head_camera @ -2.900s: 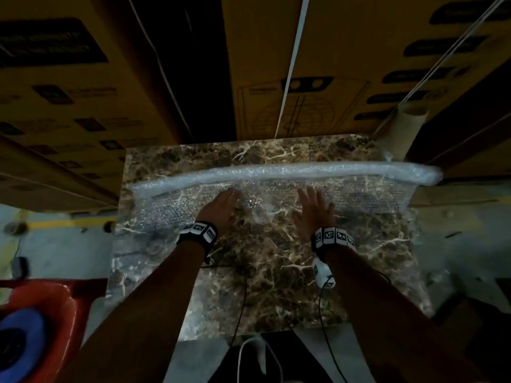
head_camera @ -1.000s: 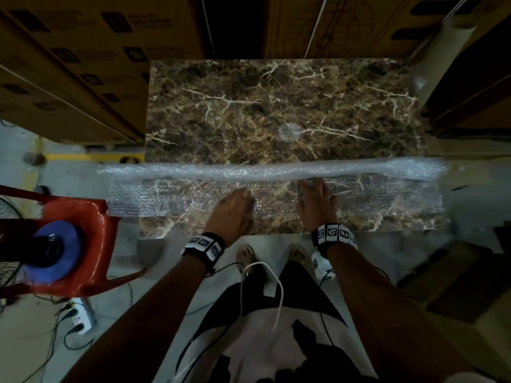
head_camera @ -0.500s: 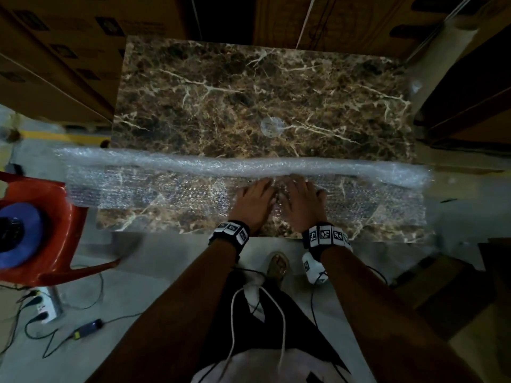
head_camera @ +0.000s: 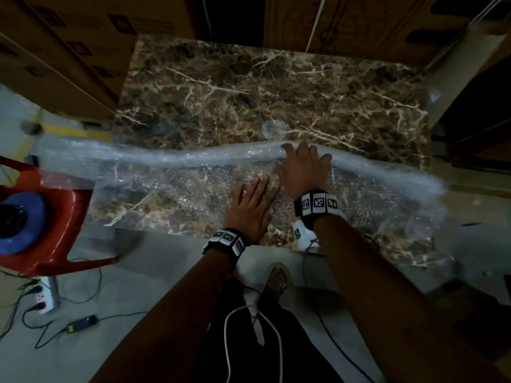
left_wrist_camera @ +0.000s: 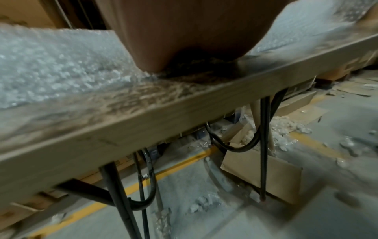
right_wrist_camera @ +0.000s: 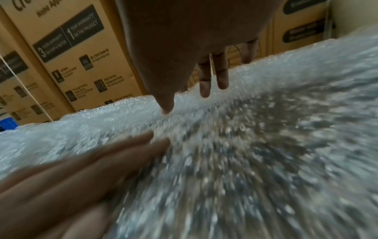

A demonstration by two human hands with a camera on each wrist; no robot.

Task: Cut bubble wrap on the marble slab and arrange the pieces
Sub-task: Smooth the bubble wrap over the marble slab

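Note:
A long sheet of clear bubble wrap (head_camera: 177, 186) lies across the near part of the brown marble slab (head_camera: 262, 87), its far edge rolled into a ridge (head_camera: 171, 158). Both ends overhang the slab. My left hand (head_camera: 250, 205) lies flat on the unrolled sheet, fingers straight. My right hand (head_camera: 302, 167) reaches further, fingers spread and straight over the rolled ridge, pressing it. In the right wrist view the right fingers (right_wrist_camera: 222, 77) hang over the wrap (right_wrist_camera: 266, 145) and the left hand's fingers (right_wrist_camera: 102, 161) lie flat at the lower left. The left wrist view shows the palm (left_wrist_camera: 194, 40) on the slab edge (left_wrist_camera: 163, 119).
Cardboard boxes (head_camera: 69, 51) stand behind and left of the slab. A red chair (head_camera: 52, 217) with a blue object on it is at the left, under the wrap's end. A cardboard tube (head_camera: 453, 70) leans at the right. Cables and a power strip (head_camera: 44, 297) lie on the floor.
The right hand has moved forward from the flat sheet onto the rolled ridge, bending it away in the middle. The left hand stays flat on the sheet. Over 2.9 s the wrap came toward the near edge.

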